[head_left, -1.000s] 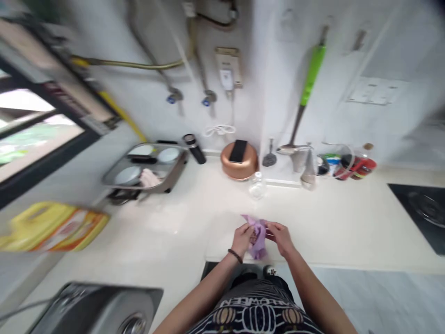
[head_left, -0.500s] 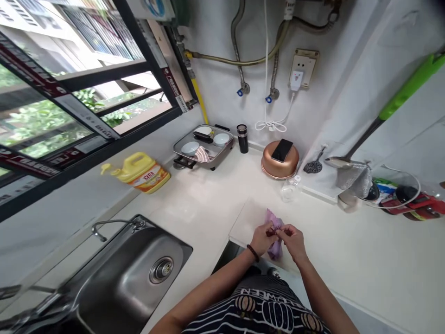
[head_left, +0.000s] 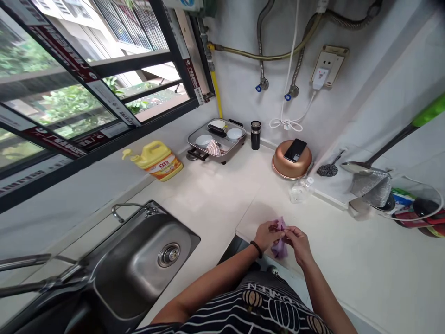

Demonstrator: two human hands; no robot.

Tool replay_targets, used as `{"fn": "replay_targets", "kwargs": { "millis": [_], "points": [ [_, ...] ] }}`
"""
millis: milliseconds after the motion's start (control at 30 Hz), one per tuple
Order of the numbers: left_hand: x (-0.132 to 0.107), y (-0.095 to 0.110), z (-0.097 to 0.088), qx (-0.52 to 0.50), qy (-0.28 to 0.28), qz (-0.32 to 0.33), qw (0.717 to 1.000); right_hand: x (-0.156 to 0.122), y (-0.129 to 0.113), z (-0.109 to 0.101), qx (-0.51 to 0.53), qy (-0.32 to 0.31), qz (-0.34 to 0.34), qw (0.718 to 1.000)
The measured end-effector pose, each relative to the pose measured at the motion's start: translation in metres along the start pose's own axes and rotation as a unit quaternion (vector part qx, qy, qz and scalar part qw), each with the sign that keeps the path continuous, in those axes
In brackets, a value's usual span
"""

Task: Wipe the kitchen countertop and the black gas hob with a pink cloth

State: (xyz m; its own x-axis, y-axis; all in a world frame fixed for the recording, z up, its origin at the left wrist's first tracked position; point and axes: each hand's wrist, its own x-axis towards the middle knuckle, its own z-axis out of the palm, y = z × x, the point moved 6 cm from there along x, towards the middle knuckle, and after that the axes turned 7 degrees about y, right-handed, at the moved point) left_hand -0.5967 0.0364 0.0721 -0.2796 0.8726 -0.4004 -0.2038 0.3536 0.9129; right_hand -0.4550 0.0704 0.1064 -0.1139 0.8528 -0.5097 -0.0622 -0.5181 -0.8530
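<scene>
A thin, crumpled purple plastic bag [head_left: 280, 250] is pinched between my two hands just above the counter's front edge. My left hand [head_left: 266, 236] grips it from the left, thumb and fingers closed on the middle of the bunched film. From the right, the fingertips of my right hand [head_left: 299, 242] pinch the same bag, almost touching my left fingers. Its lower end hangs below my hands and its top sticks up between them. The folds inside my fingers are hidden.
A steel sink [head_left: 146, 260] with a faucet [head_left: 120, 211] lies left. Behind are a yellow detergent jug [head_left: 158, 160], an electric pan [head_left: 222, 155] holding bowls, a black flask [head_left: 255, 135], an upturned copper-coloured pot [head_left: 290, 169] bearing a phone [head_left: 295, 150], and a clear bottle [head_left: 299, 191].
The camera view has shifted, so the room sits further right. Both hands still hold the purple bag, whose upper end now looks shorter and more bunched, with my left fingers spread slightly more.
</scene>
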Motion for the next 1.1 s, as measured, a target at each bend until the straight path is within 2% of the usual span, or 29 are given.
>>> {"fn": "replay_targets", "kwargs": {
  "millis": [100,167,233,333,433,500,567,667,767,833,933,1000,1100],
  "points": [
    [0.002,-0.005,-0.003,-0.017,0.007,-0.051,0.999,-0.001,0.002,0.003,0.017,-0.012,0.011,1.0],
    [0.003,-0.001,-0.008,-0.029,0.021,-0.062,0.997,0.002,0.0,0.002,0.036,-0.007,0.005,0.999],
    [0.007,0.012,-0.021,-0.039,0.06,-0.042,0.997,0.007,-0.008,-0.002,0.067,0.01,-0.017,0.998],
    [0.014,0.04,-0.049,-0.079,0.119,0.022,0.99,0.016,-0.029,-0.013,0.122,0.037,-0.061,0.99],
    [0.016,0.066,-0.076,-0.135,0.141,0.074,0.978,0.025,-0.051,-0.026,0.149,0.051,-0.101,0.982],
    [0.014,0.076,-0.092,-0.147,0.153,0.093,0.973,0.028,-0.06,-0.034,0.141,0.068,-0.124,0.98],
    [0.01,0.076,-0.104,-0.14,0.168,0.1,0.971,0.03,-0.061,-0.041,0.121,0.089,-0.135,0.979],
    [0.001,0.065,-0.116,-0.121,0.187,0.099,0.97,0.031,-0.051,-0.048,0.088,0.105,-0.118,0.984],
    [-0.005,0.049,-0.126,-0.106,0.192,0.084,0.972,0.03,-0.04,-0.051,0.055,0.083,-0.086,0.991],
    [-0.006,0.044,-0.129,-0.074,0.163,0.083,0.98,0.029,-0.036,-0.048,0.008,0.039,-0.077,0.996],
    [-0.003,0.053,-0.129,0.074,0.089,0.121,0.986,0.031,-0.037,-0.037,-0.144,-0.036,-0.103,0.984],
    [0.0,0.067,-0.13,0.205,0.064,0.157,0.964,0.035,-0.044,-0.026,-0.265,-0.068,-0.154,0.949],
    [0.001,0.099,-0.141,0.329,0.111,0.225,0.91,0.041,-0.068,-0.013,-0.378,-0.068,-0.267,0.884]
  ]
}}
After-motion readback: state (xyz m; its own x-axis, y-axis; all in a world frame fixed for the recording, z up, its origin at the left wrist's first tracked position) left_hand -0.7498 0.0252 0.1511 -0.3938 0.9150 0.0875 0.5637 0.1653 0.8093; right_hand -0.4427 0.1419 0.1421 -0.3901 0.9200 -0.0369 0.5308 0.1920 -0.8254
